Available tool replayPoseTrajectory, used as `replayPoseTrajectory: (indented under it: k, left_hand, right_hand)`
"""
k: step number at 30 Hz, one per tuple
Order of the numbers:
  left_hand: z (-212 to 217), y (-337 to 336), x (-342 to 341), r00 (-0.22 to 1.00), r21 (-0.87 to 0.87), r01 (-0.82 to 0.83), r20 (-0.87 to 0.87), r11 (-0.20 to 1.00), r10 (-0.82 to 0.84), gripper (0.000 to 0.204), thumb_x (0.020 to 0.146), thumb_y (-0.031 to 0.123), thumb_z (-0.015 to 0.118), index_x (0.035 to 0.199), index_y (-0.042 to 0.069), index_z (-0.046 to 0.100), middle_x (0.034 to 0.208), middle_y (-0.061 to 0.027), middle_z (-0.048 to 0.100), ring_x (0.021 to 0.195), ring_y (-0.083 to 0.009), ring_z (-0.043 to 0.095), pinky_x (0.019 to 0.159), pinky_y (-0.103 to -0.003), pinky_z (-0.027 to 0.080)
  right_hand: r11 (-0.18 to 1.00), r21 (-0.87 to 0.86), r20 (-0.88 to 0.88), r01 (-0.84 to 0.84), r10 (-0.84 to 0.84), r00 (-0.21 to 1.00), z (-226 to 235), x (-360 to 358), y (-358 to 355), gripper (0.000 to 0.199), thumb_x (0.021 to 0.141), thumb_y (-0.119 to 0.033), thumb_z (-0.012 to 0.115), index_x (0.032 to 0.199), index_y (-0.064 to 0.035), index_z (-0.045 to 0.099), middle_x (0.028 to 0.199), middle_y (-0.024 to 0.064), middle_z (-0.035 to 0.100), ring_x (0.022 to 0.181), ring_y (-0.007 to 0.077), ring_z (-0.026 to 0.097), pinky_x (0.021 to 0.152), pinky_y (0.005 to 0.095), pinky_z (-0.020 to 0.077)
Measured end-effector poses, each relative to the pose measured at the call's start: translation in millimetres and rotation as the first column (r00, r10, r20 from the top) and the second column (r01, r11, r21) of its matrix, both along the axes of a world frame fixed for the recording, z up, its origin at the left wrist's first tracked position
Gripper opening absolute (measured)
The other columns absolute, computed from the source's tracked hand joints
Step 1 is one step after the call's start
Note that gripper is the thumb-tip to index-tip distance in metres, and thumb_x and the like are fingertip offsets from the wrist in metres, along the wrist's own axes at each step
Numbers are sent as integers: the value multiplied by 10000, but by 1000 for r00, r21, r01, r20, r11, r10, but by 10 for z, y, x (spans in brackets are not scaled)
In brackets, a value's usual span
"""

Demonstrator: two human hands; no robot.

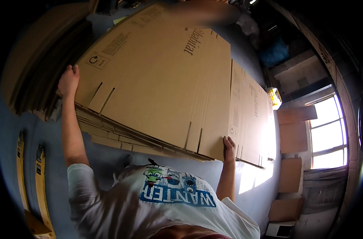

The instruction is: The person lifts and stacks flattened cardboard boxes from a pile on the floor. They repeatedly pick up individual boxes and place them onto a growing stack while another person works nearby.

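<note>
The person wore a white shirt [121, 215] with a printed cartoon panel, nearest the camera. To the near left, two yellow bars [43, 187] lay along the blue-grey floor [104, 157]. Both arms were extended forward and spread wide.

The right hand [229, 148] grasped the right edge of the flat cardboard box [149, 83] close to its near right corner, fingers curled at the edge. The left hand [69, 81] grasped the left edge, slightly beyond the near left corner — knuckles up, fingers bent around the board. The undersides of both grips were hidden.

The flat cardboard box was positioned in front of the torso, printed face up, with slots cut along its near side. It lay over a pile of flattened cartons [109, 137], whose near edges were fanned unevenly.

Just beside it on the right was a second carton pile [249, 107], its right end in bright light. To the far left stood a tall, dark stack of brown sheets [42, 67]. Brown boards [290, 175] stood along the right wall — near a bright, paned window [328, 135].
</note>
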State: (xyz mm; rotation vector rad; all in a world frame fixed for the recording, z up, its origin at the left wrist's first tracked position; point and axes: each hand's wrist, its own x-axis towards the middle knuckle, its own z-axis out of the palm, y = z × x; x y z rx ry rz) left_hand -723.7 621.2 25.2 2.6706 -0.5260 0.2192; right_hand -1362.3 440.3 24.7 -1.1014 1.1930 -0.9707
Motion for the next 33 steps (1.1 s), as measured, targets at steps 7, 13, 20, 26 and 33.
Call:
replayPoseTrajectory:
  k: [7,13,20,26,33]
  left_hand:
    - [-52,-11,72,1000,-14,16,-11,1000,-17,454,909,476,369,1132,116,533,1023,-171,630,940,-373,603,770,-485,492]
    - [7,18,51,1000,-8,8,6,1000,-8,438,913,465,366,1110,111,532,1013,-179,629,944,-378,596,778,-494,483]
    - [50,18,-40,1000,-11,7,21,1000,-7,440,910,447,388,1116,92,549,1007,-163,636,932,-368,605,765,-492,492]
    - [-11,-68,86,991,11,128,-49,992,-128,413,909,427,421,1047,64,562,946,-165,641,905,-356,612,724,-489,487]
    - [344,-17,339,384,-562,260,-686,785,-618,238,917,270,571,976,42,604,853,-12,618,776,-103,596,679,-263,497]
  right_hand:
    - [1000,8,17,-10,10,1000,-12,4,-33,121,893,-137,561,809,-51,543,729,-28,532,659,59,480,605,211,380]
    - [1000,18,24,-16,15,1000,25,61,-23,123,895,-150,570,829,-48,552,762,-10,564,681,70,513,626,216,408]
    - [997,16,19,-75,75,997,-49,-72,-20,196,895,-184,559,986,-10,567,871,33,602,781,107,550,686,230,434]
    - [976,-94,134,-194,206,969,391,-111,62,503,858,-64,545,1322,51,389,1172,129,564,1037,185,566,906,300,445]
    - [947,-310,127,-83,128,984,1070,-422,-115,541,843,-51,583,1313,110,369,1195,165,557,1065,196,555,920,282,430]
